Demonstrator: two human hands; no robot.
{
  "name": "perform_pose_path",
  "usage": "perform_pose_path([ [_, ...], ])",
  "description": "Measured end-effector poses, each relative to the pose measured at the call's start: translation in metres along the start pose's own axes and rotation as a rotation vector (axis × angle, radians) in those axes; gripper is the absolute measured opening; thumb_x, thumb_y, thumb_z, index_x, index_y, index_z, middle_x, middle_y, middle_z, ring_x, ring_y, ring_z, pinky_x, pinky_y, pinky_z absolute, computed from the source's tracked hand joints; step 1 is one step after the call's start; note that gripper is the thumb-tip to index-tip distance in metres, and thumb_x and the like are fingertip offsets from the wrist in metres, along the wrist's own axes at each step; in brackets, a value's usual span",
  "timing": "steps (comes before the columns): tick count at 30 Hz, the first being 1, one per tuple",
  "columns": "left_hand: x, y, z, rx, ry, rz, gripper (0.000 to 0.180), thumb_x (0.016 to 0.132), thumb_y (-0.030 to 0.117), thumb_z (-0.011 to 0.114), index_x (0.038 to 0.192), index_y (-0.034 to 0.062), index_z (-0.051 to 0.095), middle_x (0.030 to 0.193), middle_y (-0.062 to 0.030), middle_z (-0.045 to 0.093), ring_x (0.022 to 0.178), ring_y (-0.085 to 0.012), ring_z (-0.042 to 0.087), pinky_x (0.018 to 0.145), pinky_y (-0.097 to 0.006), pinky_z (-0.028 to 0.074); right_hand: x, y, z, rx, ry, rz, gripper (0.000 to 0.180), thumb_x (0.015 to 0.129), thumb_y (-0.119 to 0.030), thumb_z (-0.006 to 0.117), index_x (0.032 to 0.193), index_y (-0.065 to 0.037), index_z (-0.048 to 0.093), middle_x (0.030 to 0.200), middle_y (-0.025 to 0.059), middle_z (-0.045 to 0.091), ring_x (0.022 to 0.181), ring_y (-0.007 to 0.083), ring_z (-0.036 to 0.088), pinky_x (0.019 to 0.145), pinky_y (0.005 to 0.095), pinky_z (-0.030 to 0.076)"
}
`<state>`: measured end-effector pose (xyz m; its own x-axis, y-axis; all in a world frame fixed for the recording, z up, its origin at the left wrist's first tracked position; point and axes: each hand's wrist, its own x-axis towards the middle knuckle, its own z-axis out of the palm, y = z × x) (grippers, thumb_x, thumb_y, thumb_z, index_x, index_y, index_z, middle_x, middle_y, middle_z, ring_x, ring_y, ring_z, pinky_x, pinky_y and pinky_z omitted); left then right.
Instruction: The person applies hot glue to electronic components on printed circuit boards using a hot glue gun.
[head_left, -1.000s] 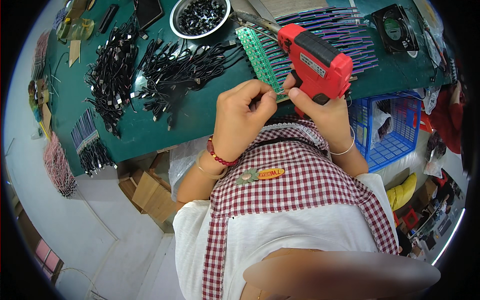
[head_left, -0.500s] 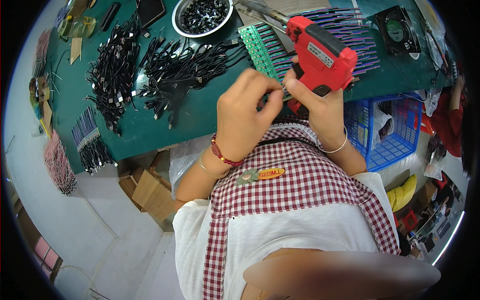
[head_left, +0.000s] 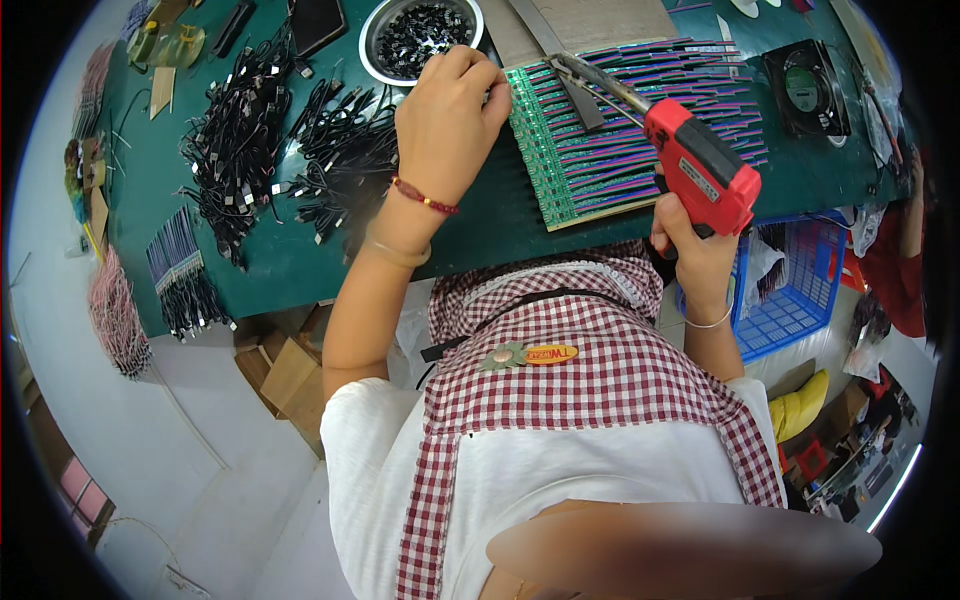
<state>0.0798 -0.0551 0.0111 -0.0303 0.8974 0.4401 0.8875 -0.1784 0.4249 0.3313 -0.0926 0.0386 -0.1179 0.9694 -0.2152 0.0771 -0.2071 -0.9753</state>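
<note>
Fingers of your left hand [head_left: 445,120] were curled shut, pinching at the left end of the green circuit-board strip [head_left: 545,150], whose long axis ran toward you, while your right hand [head_left: 695,250] gripped the red soldering gun [head_left: 700,170], tip angled leftward over it.

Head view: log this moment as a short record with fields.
left hand: left hand reaches over the green table, fingertips at the edge of the green circuit boards
right hand: right hand grips the red soldering gun, tip over the boards
nearby: metal bowl of small black parts, black cable bundles, blue basket
</note>
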Motion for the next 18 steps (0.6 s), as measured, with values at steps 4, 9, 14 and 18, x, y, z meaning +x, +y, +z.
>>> perform_pose_path([
  [4, 0.009, -0.009, 0.003, 0.109, -0.088, 0.025, 0.007, 0.073, 0.013, 0.062, 0.070, 0.0067, 0.061, 0.073, -0.0022, 0.058, 0.071, -0.0226, 0.053, 0.059, -0.035, 0.047, 0.003, 0.005, 0.000, 0.033, -0.017, 0.011, 0.027, 0.077, -0.019, 0.072, 0.092, -0.001, 0.058, 0.067, 0.0007, 0.056, 0.049, 0.0056, 0.049, 0.044, 0.0192, 0.039],
  [9, 0.017, -0.012, 0.003, 0.103, -0.162, 0.058, 0.008, 0.073, 0.013, 0.061, 0.069, 0.0062, 0.061, 0.070, -0.0034, 0.059, 0.071, -0.0231, 0.053, 0.059, -0.036, 0.047, 0.004, 0.001, 0.011, 0.024, -0.010, 0.057, 0.024, 0.077, -0.016, 0.071, 0.090, -0.001, 0.058, 0.067, 0.0001, 0.057, 0.048, 0.0050, 0.049, 0.043, 0.0191, 0.038],
  [14, 0.021, -0.010, 0.002, 0.075, -0.209, 0.047, 0.009, 0.072, 0.013, 0.059, 0.069, 0.0050, 0.061, 0.069, -0.0048, 0.060, 0.071, -0.0235, 0.054, 0.059, -0.036, 0.047, 0.005, 0.003, 0.014, -0.093, -0.040, -0.032, 0.019, 0.081, -0.010, 0.064, 0.095, 0.002, 0.058, 0.060, 0.0006, 0.053, 0.046, 0.0060, 0.047, 0.043, 0.0197, 0.036],
  [18, 0.021, -0.006, -0.001, 0.058, -0.251, 0.031, 0.010, 0.072, 0.013, 0.059, 0.068, 0.0039, 0.061, 0.068, -0.0069, 0.060, 0.071, -0.0245, 0.054, 0.060, -0.037, 0.047, 0.000, 0.002, 0.015, -0.093, -0.020, -0.031, 0.014, 0.081, -0.010, 0.065, 0.087, -0.001, 0.058, 0.059, 0.0003, 0.053, 0.046, 0.0060, 0.048, 0.043, 0.0199, 0.036],
])
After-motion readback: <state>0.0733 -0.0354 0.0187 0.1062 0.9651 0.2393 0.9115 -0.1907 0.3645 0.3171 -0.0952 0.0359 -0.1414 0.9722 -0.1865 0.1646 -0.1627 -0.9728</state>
